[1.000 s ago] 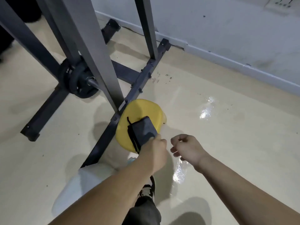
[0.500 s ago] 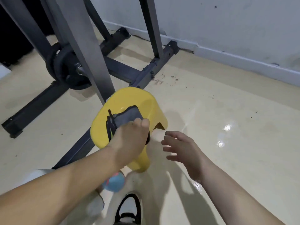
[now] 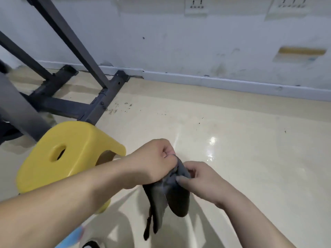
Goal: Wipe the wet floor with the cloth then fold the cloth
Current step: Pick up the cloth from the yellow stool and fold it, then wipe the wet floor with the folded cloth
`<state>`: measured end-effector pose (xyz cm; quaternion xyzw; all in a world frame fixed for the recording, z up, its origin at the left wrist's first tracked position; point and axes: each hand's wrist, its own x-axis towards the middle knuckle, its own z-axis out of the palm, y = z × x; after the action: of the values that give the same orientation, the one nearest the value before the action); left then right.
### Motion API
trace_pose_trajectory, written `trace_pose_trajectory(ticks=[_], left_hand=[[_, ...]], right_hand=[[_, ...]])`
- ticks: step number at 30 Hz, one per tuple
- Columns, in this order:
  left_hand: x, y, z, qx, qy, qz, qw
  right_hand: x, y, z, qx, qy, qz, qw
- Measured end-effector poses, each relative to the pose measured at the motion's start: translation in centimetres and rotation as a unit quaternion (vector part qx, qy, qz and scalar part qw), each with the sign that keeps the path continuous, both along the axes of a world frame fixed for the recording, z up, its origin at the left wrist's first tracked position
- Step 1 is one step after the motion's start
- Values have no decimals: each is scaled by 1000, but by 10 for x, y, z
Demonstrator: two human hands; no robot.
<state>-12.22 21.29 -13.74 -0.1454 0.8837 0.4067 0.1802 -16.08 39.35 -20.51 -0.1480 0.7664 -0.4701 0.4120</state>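
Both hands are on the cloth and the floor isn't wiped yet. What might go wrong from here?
1. The cloth hangs bunched between the left hand and right hand; wiped like that, it may smear water rather than soak it up.
2. The wet patch glints on the floor ahead of the hands; stepping there risks a slip.
3. The stool stands close on the left and may get knocked while wiping.

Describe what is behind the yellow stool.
Behind the yellow stool lie the dark metal rack's floor bars, and a grey upright post rises there. The stool covers the post's lower end.
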Motion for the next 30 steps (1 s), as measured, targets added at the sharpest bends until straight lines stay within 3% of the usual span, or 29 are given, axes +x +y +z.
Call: trace_pose_trajectory(ticks=[3, 6, 8, 11, 15, 17, 23, 27, 30], left_hand=[[-14, 23, 10, 24, -116, -61, 991], [-29, 48, 21, -106, -208, -162, 959], [-40, 57, 28, -169, -224, -176, 944], [-54, 70, 45, -178, -200, -150, 952], [-74, 71, 53, -142, -117, -79, 980], [-84, 60, 38, -106, -77, -20, 991], [-115, 30, -57, 34, -39, 125, 991], [-149, 22, -129, 53, -16, 84, 995], [-180, 11, -170, 40, -17, 27, 999]], right_hand=[[-20, 51, -20, 16, -5, -69, 997], [-32, 87, -24, -3, 9, -120, 993], [-39, 99, -20, -6, 31, -145, 989], [-48, 112, -12, -42, 32, -190, 980], [-61, 109, -17, -90, -35, -263, 960], [-67, 101, -27, -83, -85, -289, 950], [-87, 92, -60, 3, -106, -279, 954], [-106, 86, -90, 46, -155, -224, 961], [-118, 66, -119, 103, -146, -256, 950]])
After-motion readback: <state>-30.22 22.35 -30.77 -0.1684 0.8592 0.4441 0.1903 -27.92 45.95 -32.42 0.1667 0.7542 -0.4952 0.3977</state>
